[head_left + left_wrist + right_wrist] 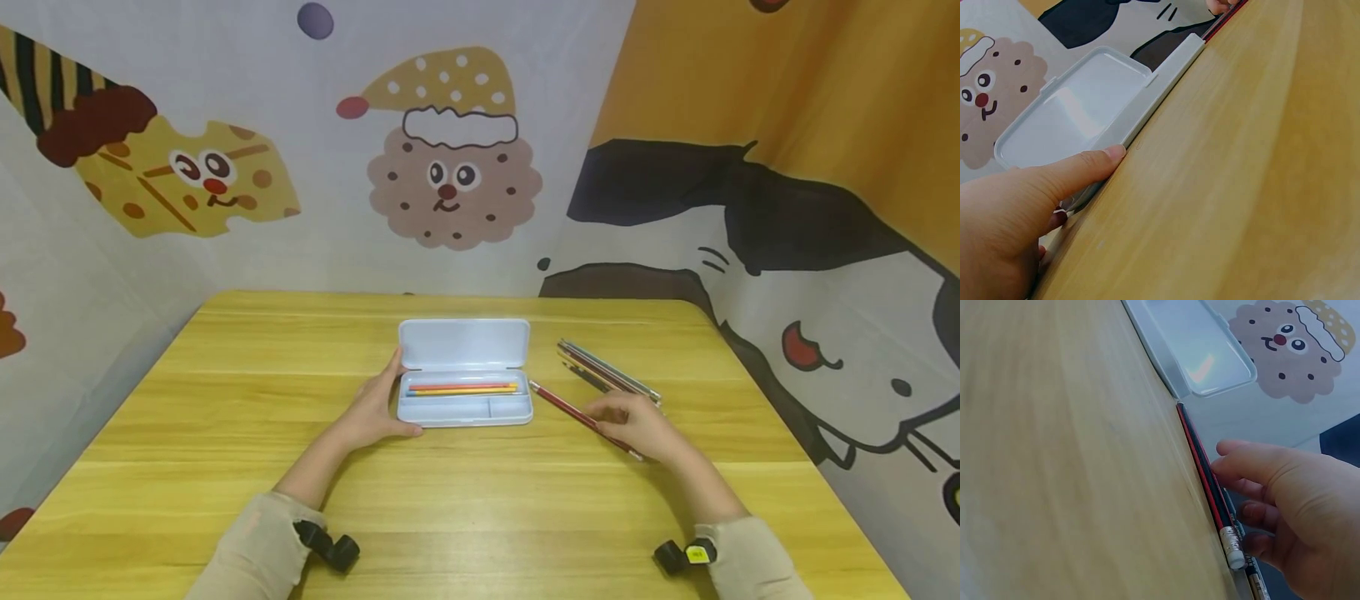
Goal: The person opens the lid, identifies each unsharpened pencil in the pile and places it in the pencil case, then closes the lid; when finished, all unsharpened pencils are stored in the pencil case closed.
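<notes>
A white pencil case (450, 410) stands with its lid raised on the table. In its long compartment lie an orange-red pencil (462, 386) and a yellow pencil (465, 391). My left hand (375, 408) grips the case's left end, thumb along the front edge and fingers behind. My right hand (637, 425) is at a dark red-and-black striped pencil (558, 402), one end of which is close to the case's right side. In the right wrist view the thumb tip meets this striped pencil (1200, 459); whether the fingers pinch it is hidden.
Several more pencils (611, 369) lie in a loose bunch behind my right hand. The wooden table (465, 508) reaches back to a wall covering (300, 267) with cartoon figures. A small black device (333, 550) is strapped at each wrist.
</notes>
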Action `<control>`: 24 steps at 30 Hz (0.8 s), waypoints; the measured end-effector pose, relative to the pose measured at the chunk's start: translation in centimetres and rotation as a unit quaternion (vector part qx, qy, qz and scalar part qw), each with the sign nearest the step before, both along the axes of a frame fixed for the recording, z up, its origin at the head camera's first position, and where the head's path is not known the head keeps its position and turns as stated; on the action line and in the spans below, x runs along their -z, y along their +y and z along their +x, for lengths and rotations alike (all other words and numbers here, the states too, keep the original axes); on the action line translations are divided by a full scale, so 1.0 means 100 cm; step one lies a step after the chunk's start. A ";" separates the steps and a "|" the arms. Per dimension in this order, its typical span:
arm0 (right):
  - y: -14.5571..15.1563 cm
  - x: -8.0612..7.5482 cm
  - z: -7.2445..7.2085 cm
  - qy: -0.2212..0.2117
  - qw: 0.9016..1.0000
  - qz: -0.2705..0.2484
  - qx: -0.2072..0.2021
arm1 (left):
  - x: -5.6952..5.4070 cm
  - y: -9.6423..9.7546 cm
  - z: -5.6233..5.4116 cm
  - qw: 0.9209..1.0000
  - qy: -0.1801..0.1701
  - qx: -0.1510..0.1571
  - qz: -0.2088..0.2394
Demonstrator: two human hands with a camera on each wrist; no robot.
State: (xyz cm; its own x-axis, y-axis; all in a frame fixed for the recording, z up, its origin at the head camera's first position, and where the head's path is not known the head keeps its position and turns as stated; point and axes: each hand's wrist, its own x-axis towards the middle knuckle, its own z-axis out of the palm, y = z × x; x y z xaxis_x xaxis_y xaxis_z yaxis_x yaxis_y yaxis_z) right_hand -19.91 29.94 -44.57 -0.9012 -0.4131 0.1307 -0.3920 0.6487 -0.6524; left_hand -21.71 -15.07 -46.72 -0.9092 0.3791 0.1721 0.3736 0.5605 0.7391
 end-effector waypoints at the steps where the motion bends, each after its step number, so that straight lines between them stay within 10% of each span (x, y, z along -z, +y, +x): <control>1: 0.000 0.000 0.000 0.001 1.000 0.001 0.000 | 0.000 0.000 0.000 1.000 0.000 0.000 0.000; 24: 0.004 0.002 0.002 -0.008 1.000 0.004 0.014 | 0.000 0.000 0.000 1.000 0.004 0.001 0.001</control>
